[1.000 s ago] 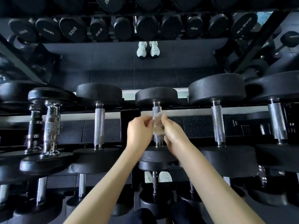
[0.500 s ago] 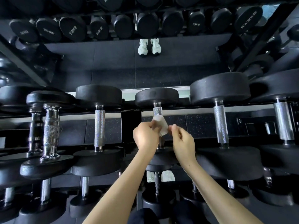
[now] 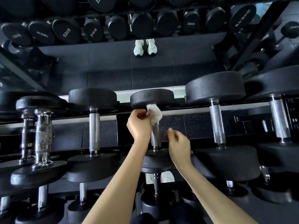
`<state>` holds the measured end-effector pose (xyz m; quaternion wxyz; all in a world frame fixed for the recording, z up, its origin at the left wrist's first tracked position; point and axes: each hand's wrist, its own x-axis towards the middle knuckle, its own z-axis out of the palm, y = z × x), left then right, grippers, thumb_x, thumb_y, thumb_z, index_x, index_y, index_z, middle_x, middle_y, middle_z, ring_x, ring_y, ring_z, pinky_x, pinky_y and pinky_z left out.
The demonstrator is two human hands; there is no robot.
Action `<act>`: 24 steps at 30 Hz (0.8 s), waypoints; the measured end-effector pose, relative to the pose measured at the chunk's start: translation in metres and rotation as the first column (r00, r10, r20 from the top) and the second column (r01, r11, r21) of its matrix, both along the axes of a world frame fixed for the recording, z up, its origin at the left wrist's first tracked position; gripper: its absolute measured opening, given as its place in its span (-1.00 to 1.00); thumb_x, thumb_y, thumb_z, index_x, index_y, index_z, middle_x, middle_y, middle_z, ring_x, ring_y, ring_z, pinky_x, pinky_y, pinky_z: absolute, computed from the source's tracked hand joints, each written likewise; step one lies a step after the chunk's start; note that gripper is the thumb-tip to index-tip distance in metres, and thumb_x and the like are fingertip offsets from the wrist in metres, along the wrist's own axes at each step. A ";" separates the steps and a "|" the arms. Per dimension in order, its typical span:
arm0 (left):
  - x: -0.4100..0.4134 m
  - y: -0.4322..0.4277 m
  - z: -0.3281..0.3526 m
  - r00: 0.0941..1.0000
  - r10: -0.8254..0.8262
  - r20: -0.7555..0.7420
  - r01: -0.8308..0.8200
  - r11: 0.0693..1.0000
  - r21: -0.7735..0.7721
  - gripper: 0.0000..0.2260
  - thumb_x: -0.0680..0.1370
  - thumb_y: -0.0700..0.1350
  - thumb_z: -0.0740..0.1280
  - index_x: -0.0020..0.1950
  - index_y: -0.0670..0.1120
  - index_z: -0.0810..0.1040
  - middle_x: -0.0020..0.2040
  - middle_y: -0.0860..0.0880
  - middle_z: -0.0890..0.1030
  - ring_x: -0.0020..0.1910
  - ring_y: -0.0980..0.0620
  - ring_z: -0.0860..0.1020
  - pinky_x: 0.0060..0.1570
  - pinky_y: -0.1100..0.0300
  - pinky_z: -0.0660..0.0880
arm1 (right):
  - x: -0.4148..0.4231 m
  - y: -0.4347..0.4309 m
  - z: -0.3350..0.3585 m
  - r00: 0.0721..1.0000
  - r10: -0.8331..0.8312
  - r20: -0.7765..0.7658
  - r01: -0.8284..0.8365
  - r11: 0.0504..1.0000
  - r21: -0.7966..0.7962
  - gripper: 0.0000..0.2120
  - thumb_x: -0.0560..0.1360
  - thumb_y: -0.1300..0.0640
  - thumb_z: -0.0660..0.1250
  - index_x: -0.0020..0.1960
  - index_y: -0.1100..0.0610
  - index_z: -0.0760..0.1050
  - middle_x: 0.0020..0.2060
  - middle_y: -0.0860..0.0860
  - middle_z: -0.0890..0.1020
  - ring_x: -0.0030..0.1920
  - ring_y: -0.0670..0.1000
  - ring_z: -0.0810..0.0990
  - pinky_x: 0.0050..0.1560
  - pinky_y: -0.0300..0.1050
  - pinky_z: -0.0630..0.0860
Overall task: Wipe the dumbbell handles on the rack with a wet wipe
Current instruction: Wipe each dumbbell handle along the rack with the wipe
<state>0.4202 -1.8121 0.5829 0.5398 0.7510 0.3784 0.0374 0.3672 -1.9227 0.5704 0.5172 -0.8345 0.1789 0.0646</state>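
A row of black dumbbells with knurled steel handles lies across the rack [image 3: 186, 111]. My left hand [image 3: 139, 125] pinches a crumpled white wet wipe [image 3: 154, 114] against the upper end of the middle dumbbell's handle [image 3: 155, 135], just under its far head. My right hand [image 3: 178, 143] hovers to the right of the same handle, lower down, fingers loosely curled and holding nothing. The wipe covers the top of the handle; the lower part shows bare metal.
Neighbouring handles stand left [image 3: 94, 131] and right [image 3: 216, 125] of the middle one, with a chromed pair [image 3: 42, 138] at far left. A mirror behind reflects marked dumbbell ends and white shoes [image 3: 144, 46]. A lower tier of dumbbells sits beneath my forearms.
My right hand let go of the wipe and dropped back to the right. My left hand carried the wipe up the handle to its top end.
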 end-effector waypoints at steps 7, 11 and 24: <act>0.012 -0.018 -0.002 0.937 0.323 -0.133 -0.347 0.809 -0.474 -0.88 0.45 -0.06 0.46 -0.27 -0.03 0.62 -0.09 -0.07 0.69 0.02 0.01 0.63 0.20 0.09 0.50 | -0.002 0.001 -0.004 0.999 -0.034 -0.032 0.034 0.999 -0.002 -0.59 0.59 0.01 0.15 -0.19 0.32 0.53 -0.31 0.18 0.62 -0.22 0.13 0.58 -0.21 -0.09 0.44; 0.017 -0.018 -0.004 0.954 0.262 -0.146 -0.298 0.766 -0.570 -0.88 0.47 -0.04 0.45 -0.17 -0.07 0.60 0.01 -0.08 0.65 0.01 -0.01 0.61 0.18 0.11 0.51 | 0.000 0.002 -0.004 0.999 -0.039 -0.010 0.039 0.999 -0.016 -0.61 0.59 0.05 0.17 -0.21 0.34 0.52 -0.34 0.18 0.62 -0.25 0.16 0.57 -0.19 0.05 0.47; -0.019 0.005 -0.022 0.990 -0.142 -0.025 0.136 0.975 -0.175 -0.68 0.45 0.04 0.45 0.10 -0.13 0.65 -0.22 0.09 0.65 -0.24 0.27 0.53 -0.13 0.34 0.47 | -0.003 0.003 0.000 1.000 -0.016 -0.018 0.015 0.997 -0.080 -0.61 0.57 0.12 0.20 -0.35 0.32 0.39 -0.54 0.11 0.43 -0.50 -0.09 0.28 -0.47 -0.21 0.18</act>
